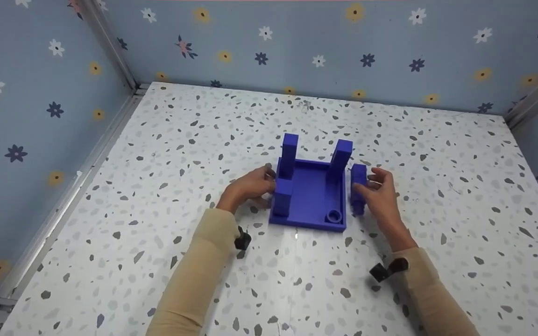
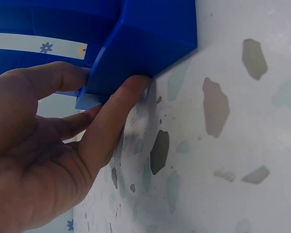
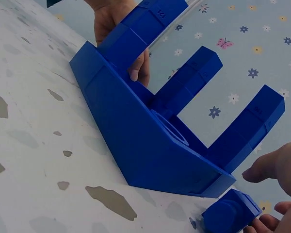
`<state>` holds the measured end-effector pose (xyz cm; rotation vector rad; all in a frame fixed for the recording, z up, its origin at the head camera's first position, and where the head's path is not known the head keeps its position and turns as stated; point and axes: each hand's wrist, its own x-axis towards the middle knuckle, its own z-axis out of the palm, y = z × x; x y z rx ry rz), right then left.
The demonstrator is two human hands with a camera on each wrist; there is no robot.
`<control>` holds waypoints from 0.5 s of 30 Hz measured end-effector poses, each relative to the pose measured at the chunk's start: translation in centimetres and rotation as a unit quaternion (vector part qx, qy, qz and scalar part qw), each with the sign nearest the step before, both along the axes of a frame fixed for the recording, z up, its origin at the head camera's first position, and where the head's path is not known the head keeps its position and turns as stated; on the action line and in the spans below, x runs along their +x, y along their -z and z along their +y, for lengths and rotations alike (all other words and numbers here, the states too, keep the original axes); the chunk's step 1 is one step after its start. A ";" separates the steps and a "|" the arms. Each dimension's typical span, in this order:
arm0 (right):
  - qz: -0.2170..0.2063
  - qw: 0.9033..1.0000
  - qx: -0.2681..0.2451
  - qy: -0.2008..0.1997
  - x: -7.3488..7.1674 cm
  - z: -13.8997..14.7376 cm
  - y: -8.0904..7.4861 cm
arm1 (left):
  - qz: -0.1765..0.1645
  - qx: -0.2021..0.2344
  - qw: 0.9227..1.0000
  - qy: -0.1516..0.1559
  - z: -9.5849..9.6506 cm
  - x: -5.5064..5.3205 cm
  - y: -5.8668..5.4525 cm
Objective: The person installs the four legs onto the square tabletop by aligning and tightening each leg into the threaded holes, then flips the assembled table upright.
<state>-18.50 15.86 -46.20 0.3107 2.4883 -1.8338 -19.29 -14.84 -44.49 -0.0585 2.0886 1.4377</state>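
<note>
A blue square tabletop (image 1: 309,196) with a raised rim lies underside up, three square legs standing at its corners. An empty round socket (image 1: 334,216) shows at the near right corner. My left hand (image 1: 250,185) holds the left rim beside the near left leg (image 1: 283,198); in the left wrist view, thumb and fingers lie on either side of the blue edge. Right of the tabletop is a loose blue leg (image 1: 358,175) with a round end towards me. My right hand (image 1: 385,193) surrounds it loosely. In the right wrist view its thumb (image 3: 264,168) is apart from the leg, while fingertips are close beneath.
The work surface (image 1: 446,196) is a white speckled table. Flowered blue panels (image 1: 287,42) border it at the back and both sides, with a metal frame strip (image 1: 77,177) along the left. Black wrist cameras (image 1: 242,240) sit on both wrists.
</note>
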 end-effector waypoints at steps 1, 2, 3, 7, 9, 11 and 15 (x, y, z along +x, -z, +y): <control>-0.003 1.000 0.002 0.000 0.0 0.0 0.0 | 0.000 -0.001 1.000 0.001 0.0 0.0 0.0; -0.005 1.000 0.004 -0.001 -0.1 -0.1 0.1 | 0.000 -0.001 1.000 0.001 0.0 0.0 0.0; -0.008 1.000 0.008 -0.002 -0.1 -0.1 0.1 | 0.001 -0.002 1.000 0.002 0.0 0.0 0.0; -0.018 0.999 0.032 -0.009 -0.3 -0.1 0.3 | 0.004 -0.010 1.000 0.006 -0.1 0.1 0.0; -0.025 0.999 0.046 -0.012 -0.4 -0.1 0.3 | 0.005 -0.015 1.000 0.008 -0.1 0.2 -0.1; -0.030 0.998 0.057 -0.016 -0.5 -0.1 0.2 | 0.004 -0.015 1.000 0.009 -0.1 0.2 -0.1; -0.041 0.994 0.091 -0.034 -0.6 0.1 0.0 | 0.001 -0.011 1.000 0.006 -0.2 0.2 -0.1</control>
